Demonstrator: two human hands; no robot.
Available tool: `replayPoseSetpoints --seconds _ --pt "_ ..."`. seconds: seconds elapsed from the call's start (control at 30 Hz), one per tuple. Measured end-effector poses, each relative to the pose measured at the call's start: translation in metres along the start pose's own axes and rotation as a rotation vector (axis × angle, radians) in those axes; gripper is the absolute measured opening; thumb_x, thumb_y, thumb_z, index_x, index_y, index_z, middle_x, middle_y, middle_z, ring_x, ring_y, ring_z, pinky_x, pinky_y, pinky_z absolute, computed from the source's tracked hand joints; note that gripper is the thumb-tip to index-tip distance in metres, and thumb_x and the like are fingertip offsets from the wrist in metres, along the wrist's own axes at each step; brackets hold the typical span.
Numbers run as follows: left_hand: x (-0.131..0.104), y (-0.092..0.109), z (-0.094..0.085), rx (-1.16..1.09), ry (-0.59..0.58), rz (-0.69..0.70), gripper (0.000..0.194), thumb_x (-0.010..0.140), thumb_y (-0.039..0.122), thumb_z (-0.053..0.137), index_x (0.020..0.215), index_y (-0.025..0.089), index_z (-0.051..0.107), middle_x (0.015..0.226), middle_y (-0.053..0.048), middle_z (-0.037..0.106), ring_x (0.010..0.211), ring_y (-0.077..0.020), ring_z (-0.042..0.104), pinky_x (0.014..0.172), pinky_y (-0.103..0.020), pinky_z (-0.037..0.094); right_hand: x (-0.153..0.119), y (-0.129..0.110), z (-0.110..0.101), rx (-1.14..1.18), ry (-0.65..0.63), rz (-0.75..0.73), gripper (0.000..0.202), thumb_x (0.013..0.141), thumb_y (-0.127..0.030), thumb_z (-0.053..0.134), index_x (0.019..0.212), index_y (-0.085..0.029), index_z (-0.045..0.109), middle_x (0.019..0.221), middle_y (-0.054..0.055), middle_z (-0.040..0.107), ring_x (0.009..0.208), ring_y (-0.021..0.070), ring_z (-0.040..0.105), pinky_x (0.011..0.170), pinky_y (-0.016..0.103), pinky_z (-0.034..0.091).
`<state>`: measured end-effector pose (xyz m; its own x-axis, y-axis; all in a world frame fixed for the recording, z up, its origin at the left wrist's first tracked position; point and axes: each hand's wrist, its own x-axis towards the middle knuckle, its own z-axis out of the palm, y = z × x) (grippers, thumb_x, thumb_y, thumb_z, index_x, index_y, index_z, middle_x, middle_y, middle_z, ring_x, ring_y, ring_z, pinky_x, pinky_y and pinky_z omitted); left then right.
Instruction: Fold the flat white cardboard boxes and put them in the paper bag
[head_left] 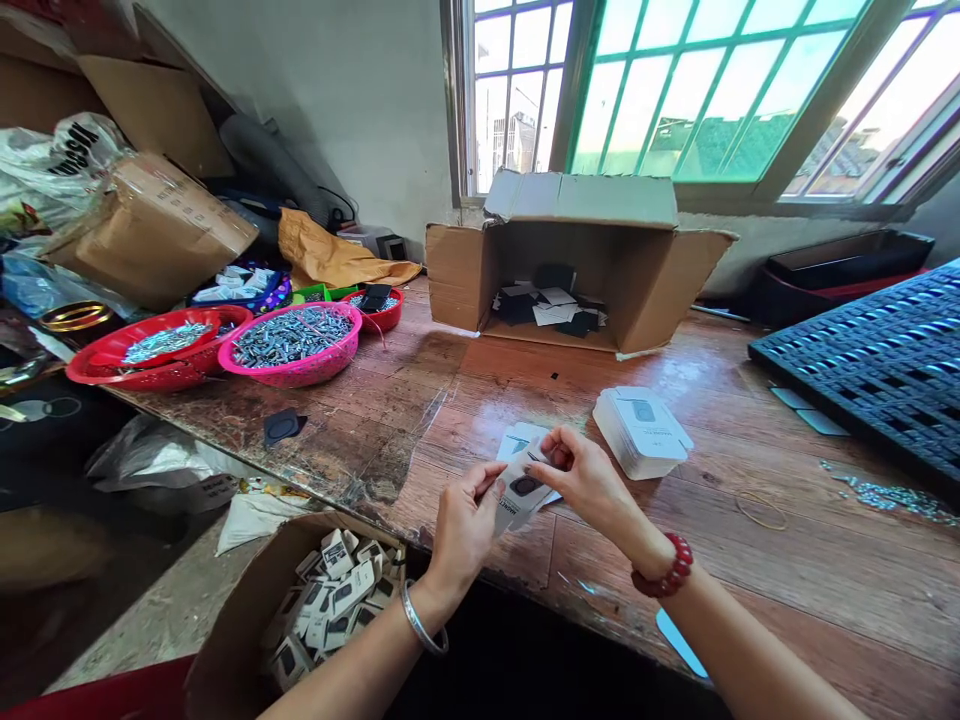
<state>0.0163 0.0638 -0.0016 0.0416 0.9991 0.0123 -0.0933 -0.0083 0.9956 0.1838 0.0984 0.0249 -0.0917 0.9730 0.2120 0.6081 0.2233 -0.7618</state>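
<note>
Between my two hands is a small white printed cardboard box with a dark ring shape on its face. My left hand grips its left side, fingers closed on it. My right hand pinches its upper right part near the top edge; whether those fingertips also hold a smaller piece is hidden. Just behind the box, another white printed card lies on the table. To the right of my hands stands a stack of flat white printed cartons.
An open cardboard box with black and white cards stands behind. Pink basket and red basket hold metal parts at left. Below the table edge, a carton holds several small boxes. A black slatted rack leans at right.
</note>
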Motion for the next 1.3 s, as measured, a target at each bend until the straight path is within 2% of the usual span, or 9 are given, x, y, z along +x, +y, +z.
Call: replayPoseSetpoints --seconds 0.27,0.47,0.57,0.67,0.87,1.0,1.13,1.2,1.3 --pt "-0.024 0.004 -0.014 0.112 -0.096 0.006 0.022 0.089 0.035 0.062 0.098 0.019 0.074 0.096 -0.005 0.078 0.094 -0.0231 0.07 0.085 -0.029 0.049 -0.021 -0.015 -0.01 0.004 -0.126 -0.07 0.018 0.079 -0.023 0.069 0.064 -0.02 0.06 0.072 0.0 0.059 0.07 0.0181 0.053 0.064 0.029 0.04" --pt "-0.022 0.019 -0.029 -0.162 -0.307 -0.296 0.039 0.07 0.049 0.082 0.086 0.018 0.065 0.075 0.001 0.069 0.066 -0.0115 0.058 0.065 -0.022 0.042 -0.036 -0.023 -0.011 0.104 -0.205 -0.114 0.024 0.079 -0.02 0.071 0.063 -0.021 0.053 0.084 0.003 0.064 0.09 0.0237 0.058 0.078 0.034 0.044" --pt "-0.02 0.022 -0.032 -0.324 -0.437 -0.382 0.049 0.064 0.04 0.089 0.101 0.02 0.065 0.09 -0.002 0.072 0.081 -0.0136 0.064 0.077 -0.023 0.043 -0.041 -0.03 -0.011 0.166 -0.274 -0.138 0.025 0.079 -0.016 0.067 0.061 -0.021 0.05 0.093 0.005 0.065 0.098 0.0247 0.058 0.082 0.035 0.045" --pt "-0.02 0.02 -0.027 -0.311 -0.516 -0.325 0.052 0.067 0.04 0.087 0.112 0.019 0.069 0.106 -0.007 0.074 0.1 -0.0203 0.065 0.091 -0.029 0.043 -0.043 -0.031 -0.01 0.181 -0.282 -0.151 0.026 0.078 -0.014 0.065 0.061 -0.021 0.047 0.091 0.005 0.065 0.098 0.025 0.057 0.081 0.035 0.045" --pt "-0.024 0.01 -0.015 -0.181 -0.335 -0.247 0.044 0.071 0.051 0.081 0.096 0.015 0.078 0.087 -0.007 0.076 0.086 -0.0227 0.067 0.081 -0.03 0.047 -0.045 -0.022 -0.003 0.071 -0.082 -0.176 0.015 0.078 -0.011 0.062 0.069 -0.022 0.056 0.082 0.004 0.063 0.09 0.0258 0.055 0.079 0.039 0.043" --pt "-0.024 0.005 -0.018 -0.344 -0.431 -0.337 0.054 0.066 0.043 0.087 0.113 0.019 0.073 0.102 -0.007 0.074 0.093 -0.021 0.066 0.086 -0.029 0.047 -0.048 -0.021 -0.002 0.238 -0.11 -0.17 0.013 0.078 -0.016 0.062 0.069 -0.022 0.055 0.091 0.005 0.065 0.094 0.0244 0.058 0.083 0.039 0.044" --pt "-0.029 0.007 -0.022 -0.424 -0.601 -0.403 0.059 0.071 0.05 0.082 0.119 0.018 0.07 0.106 -0.009 0.072 0.091 -0.0184 0.065 0.082 -0.026 0.046 -0.05 -0.026 -0.005 0.498 -0.242 -0.084 0.013 0.08 -0.024 0.061 0.07 -0.023 0.052 0.098 0.006 0.065 0.095 0.0233 0.062 0.081 0.037 0.049" --pt "-0.031 0.008 -0.021 -0.404 -0.597 -0.369 0.056 0.072 0.051 0.081 0.115 0.017 0.072 0.101 -0.008 0.072 0.089 -0.0181 0.064 0.081 -0.025 0.046 -0.05 -0.029 -0.004 0.537 -0.246 -0.083 0.016 0.08 -0.025 0.06 0.068 -0.023 0.05 0.1 0.006 0.066 0.102 0.0245 0.062 0.084 0.038 0.05" --pt "-0.032 0.007 -0.016 -0.332 -0.473 -0.332 0.049 0.072 0.051 0.081 0.104 0.016 0.074 0.088 -0.005 0.071 0.077 -0.0151 0.063 0.073 -0.023 0.046 -0.05 -0.031 0.0 0.423 -0.139 -0.108 0.019 0.081 -0.024 0.061 0.065 -0.023 0.05 0.102 0.007 0.068 0.105 0.0258 0.062 0.09 0.041 0.05"
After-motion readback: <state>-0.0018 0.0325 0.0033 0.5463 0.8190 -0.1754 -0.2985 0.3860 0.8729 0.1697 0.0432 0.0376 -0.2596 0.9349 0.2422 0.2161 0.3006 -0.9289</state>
